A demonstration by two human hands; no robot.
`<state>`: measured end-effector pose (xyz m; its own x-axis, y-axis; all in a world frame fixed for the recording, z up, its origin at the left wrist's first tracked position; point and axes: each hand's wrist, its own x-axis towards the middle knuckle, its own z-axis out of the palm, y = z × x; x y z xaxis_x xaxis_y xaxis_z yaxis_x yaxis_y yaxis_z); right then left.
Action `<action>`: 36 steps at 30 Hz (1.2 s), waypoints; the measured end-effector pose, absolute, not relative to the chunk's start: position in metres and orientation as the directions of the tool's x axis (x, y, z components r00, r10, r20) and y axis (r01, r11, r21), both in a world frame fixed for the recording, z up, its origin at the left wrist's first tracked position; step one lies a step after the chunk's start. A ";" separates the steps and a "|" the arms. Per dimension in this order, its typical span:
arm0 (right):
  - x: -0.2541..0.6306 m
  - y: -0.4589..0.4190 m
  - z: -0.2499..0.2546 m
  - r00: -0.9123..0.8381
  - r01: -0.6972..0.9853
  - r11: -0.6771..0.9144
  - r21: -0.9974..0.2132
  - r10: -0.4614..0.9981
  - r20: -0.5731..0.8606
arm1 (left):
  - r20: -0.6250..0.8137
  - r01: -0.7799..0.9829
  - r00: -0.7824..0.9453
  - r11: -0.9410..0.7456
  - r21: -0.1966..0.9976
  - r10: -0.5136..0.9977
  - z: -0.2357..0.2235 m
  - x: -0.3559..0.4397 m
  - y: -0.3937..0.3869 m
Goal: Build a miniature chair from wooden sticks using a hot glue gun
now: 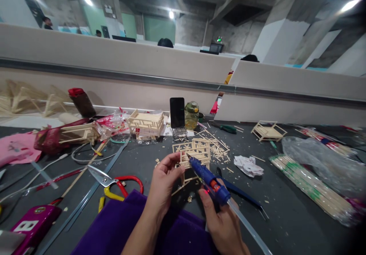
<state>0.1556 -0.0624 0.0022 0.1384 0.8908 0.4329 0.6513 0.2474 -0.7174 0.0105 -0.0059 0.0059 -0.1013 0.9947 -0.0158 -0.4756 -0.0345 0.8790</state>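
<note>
My right hand (221, 218) is wrapped round a blue hot glue gun (210, 178), with a long clear glue stick (248, 224) running out of its back end. The gun's dark nozzle points up and left at a small lattice model of thin wooden sticks (197, 148). I cannot tell whether the nozzle touches it. My left hand (164, 176) pinches the left side of that model between thumb and fingers, which hide part of it. Loose short sticks (219, 148) are scattered just behind it. Purple cloth (120, 228) lies below my hands.
Red-and-yellow scissors (117, 184) lie left, near a magenta device (36, 222). A phone (177, 113) stands behind the model beside a green bottle (191, 115). Crumpled paper (248, 166), dark-blue-handled pliers (243, 192) and bagged sticks (311, 184) lie right. A low partition (114, 62) runs behind.
</note>
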 end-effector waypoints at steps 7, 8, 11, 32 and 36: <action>0.199 -0.060 -0.002 0.448 0.395 0.086 -0.915 0.851 0.274 | -0.020 -0.471 -0.118 -0.038 0.881 0.993 0.009 0.011 -0.007; 0.214 -0.056 -0.003 0.480 0.351 0.055 -0.935 0.847 0.230 | -0.010 -0.462 -0.120 -0.047 0.886 0.993 0.009 0.011 -0.007; 0.264 -0.037 -0.005 0.546 0.296 -0.040 -0.954 0.827 0.135 | 0.009 -0.441 -0.123 -0.063 0.895 0.992 0.008 0.011 -0.006; 0.355 0.043 -0.017 0.323 0.055 -0.380 -0.923 0.882 -0.344 | 0.069 -0.303 -0.121 -0.103 0.948 0.990 0.001 0.005 -0.004; 0.355 0.042 -0.032 0.397 0.232 -0.448 -0.863 0.854 -0.337 | 0.079 -0.299 -0.130 -0.115 0.947 0.988 0.000 0.004 -0.004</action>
<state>0.3552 0.0416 -0.0319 0.3966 0.8540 -0.3367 0.2324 -0.4483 -0.8631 0.0045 -0.0035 -0.0004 -0.1302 0.9883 0.0794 -0.2995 -0.1155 0.9471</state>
